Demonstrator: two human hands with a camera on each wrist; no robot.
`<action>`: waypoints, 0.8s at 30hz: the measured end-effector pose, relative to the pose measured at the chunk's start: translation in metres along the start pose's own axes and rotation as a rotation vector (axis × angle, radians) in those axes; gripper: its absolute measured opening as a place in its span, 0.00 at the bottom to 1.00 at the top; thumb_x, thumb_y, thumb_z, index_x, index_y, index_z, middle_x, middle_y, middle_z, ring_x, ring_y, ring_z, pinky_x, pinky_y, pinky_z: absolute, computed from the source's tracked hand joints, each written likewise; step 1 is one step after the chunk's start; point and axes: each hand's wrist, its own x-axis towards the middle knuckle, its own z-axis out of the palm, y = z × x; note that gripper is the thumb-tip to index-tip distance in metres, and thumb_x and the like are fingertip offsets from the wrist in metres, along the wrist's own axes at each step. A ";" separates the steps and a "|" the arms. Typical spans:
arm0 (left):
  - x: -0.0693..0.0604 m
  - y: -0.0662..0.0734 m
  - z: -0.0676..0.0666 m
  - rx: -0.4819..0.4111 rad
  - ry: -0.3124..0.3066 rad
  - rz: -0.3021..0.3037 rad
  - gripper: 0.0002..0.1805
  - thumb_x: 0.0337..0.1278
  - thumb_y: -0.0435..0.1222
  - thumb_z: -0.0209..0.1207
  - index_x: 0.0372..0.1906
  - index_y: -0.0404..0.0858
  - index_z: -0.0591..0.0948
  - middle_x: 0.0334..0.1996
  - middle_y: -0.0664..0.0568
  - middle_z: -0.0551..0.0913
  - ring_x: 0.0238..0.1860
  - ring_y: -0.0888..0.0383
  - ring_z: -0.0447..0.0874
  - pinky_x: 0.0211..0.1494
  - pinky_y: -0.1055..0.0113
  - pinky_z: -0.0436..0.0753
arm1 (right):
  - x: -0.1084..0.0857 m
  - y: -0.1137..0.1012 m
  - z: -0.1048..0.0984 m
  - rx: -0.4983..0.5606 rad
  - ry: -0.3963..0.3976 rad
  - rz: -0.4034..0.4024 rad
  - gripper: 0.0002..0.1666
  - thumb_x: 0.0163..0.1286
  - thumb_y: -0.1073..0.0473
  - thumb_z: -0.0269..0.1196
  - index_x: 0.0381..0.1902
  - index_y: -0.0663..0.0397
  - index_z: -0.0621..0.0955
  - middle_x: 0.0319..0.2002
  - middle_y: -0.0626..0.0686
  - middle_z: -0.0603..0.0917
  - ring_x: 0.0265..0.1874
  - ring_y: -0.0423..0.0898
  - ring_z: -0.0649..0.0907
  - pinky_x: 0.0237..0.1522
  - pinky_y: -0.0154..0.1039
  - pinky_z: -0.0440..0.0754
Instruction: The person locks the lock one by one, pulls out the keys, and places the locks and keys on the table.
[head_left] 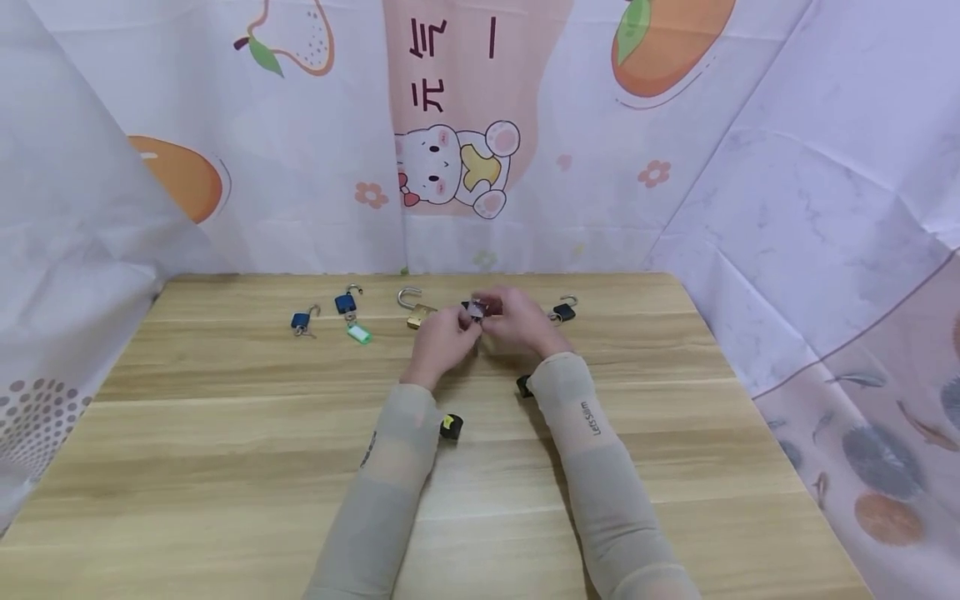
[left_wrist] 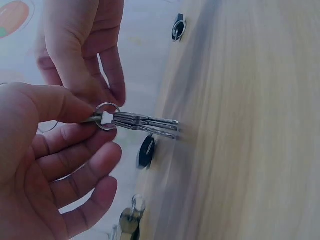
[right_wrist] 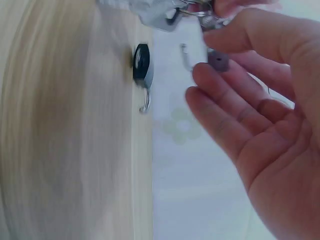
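Observation:
My left hand [head_left: 442, 337] pinches a key between thumb and forefinger. Its ring carries a bunch of keys [left_wrist: 145, 123], which hangs out past the fingertips. Close against it, my right hand [right_wrist: 265, 95] holds what looks like a small padlock [right_wrist: 218, 61] between thumb and fingers. Its grey body is mostly covered by the fingers, and a thin open shackle [right_wrist: 185, 56] sticks out. Both hands meet above the far part of the table. A gold padlock [head_left: 421, 316] lies just left of them, and a black padlock [head_left: 564, 312] just right, both with shackles open.
On the wooden table [head_left: 225, 467], two blue padlocks [head_left: 346, 303] lie farther left, shackles open; one has a green tag [head_left: 359, 333]. Behind the hands, another dark padlock [left_wrist: 146, 151] lies near the far edge. A printed curtain [head_left: 315, 167] hangs behind the table.

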 end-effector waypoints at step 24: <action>-0.015 -0.018 -0.027 -0.413 0.148 0.002 0.04 0.61 0.32 0.62 0.31 0.36 0.81 0.31 0.48 0.84 0.32 0.56 0.79 0.38 0.65 0.78 | 0.006 -0.005 0.009 0.529 0.121 -0.022 0.23 0.78 0.60 0.60 0.66 0.63 0.76 0.52 0.62 0.80 0.50 0.63 0.84 0.55 0.56 0.82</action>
